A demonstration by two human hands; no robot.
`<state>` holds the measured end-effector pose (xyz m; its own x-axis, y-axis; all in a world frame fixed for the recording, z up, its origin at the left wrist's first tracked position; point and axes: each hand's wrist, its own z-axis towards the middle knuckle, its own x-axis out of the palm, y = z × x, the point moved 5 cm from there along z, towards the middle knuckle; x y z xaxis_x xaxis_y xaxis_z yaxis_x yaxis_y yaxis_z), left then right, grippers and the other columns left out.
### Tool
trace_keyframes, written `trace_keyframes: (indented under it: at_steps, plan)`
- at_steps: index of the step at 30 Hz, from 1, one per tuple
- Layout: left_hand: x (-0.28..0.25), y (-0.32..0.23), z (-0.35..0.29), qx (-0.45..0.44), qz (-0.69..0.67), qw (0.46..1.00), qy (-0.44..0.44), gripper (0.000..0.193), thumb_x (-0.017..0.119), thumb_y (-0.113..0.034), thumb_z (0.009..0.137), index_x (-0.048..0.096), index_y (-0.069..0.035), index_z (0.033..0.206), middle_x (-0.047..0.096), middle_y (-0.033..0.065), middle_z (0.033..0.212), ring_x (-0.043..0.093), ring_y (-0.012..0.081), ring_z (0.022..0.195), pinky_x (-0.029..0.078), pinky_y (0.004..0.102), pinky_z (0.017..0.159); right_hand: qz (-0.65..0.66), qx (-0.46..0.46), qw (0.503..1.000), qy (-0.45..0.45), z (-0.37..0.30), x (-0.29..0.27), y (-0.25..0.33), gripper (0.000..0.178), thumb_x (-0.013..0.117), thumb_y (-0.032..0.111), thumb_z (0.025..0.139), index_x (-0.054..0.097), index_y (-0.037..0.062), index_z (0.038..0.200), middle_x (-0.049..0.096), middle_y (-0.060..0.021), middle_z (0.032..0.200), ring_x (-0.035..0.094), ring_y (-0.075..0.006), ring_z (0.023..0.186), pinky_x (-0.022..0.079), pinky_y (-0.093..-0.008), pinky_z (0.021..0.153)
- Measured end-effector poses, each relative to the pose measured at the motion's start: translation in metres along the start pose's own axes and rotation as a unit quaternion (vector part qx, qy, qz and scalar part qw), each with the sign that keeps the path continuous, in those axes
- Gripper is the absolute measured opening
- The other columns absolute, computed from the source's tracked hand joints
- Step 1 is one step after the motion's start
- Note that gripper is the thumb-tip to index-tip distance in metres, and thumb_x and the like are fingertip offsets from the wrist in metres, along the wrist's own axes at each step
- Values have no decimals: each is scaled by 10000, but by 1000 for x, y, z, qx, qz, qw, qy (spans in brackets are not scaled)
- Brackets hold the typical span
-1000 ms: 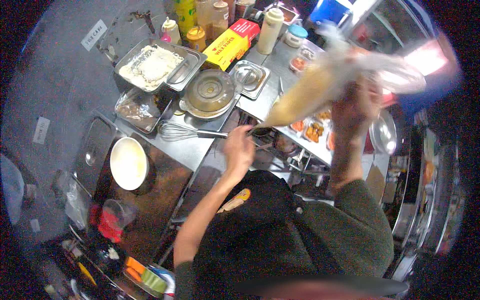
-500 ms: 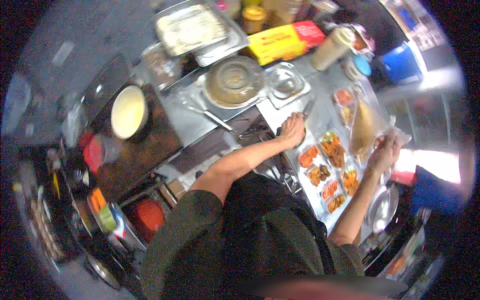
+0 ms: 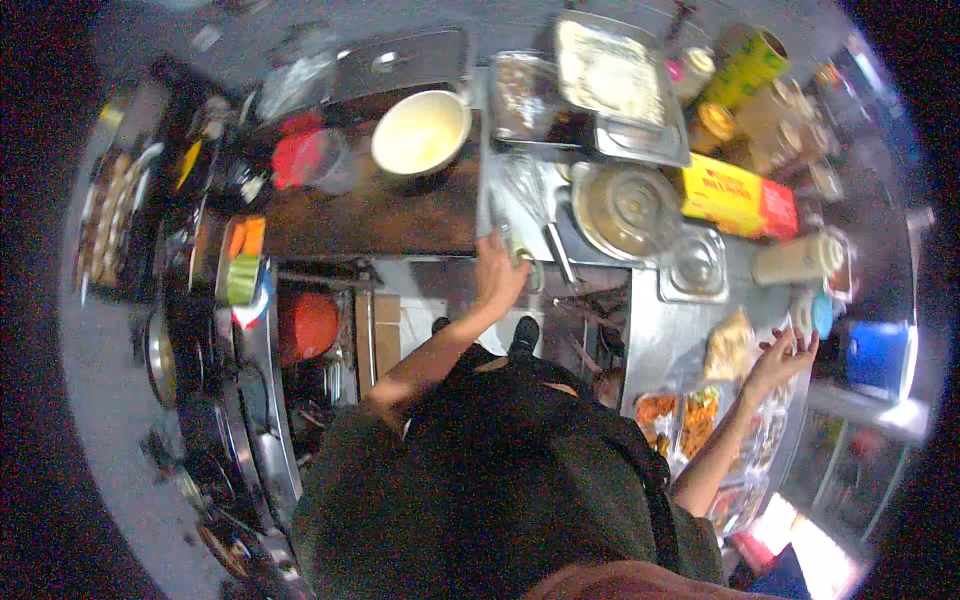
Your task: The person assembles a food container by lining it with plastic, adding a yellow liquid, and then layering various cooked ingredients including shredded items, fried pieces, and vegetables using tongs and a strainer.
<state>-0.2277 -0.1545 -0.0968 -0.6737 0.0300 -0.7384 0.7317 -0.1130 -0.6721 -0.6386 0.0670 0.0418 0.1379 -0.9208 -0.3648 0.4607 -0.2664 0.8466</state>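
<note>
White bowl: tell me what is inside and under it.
The bowl holds something pale yellow, too blurred to name, hiding its bottom. It stands on a brown worktop; the patch beneath is covered.

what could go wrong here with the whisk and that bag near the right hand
The whisk pokes its handle past the edge of the steel counter, close to the left hand, so a bump might knock it down. The tan-filled plastic bag is close to the orange food portions; if squeezed, it could leak onto them.
</note>
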Motion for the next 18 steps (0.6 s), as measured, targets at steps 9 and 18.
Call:
trace_keyframes:
  at_steps: [9, 18]
  plan:
    - [28, 29, 39, -5, -328, 943, -50, 327, 345, -117, 876, 424, -11, 1176, 474, 192, 1118, 481, 299, 975, 393, 380, 840, 26, -364, 844, 393, -187, 173, 93, 314, 495, 76, 893, 486, 35, 1204, 538, -94, 1107, 540, -161, 862, 441, -234, 688]
    - [-112, 178, -212, -99, -127, 963, -216, 406, 465, 28, 723, 570, -83, 1100, 411, 157, 1307, 368, 344, 1221, 326, 405, 1009, 98, -464, 564, 675, -391, 200, 137, 334, 463, 68, 851, 463, -2, 1178, 490, -201, 1171, 487, -370, 1046, 382, -421, 901]
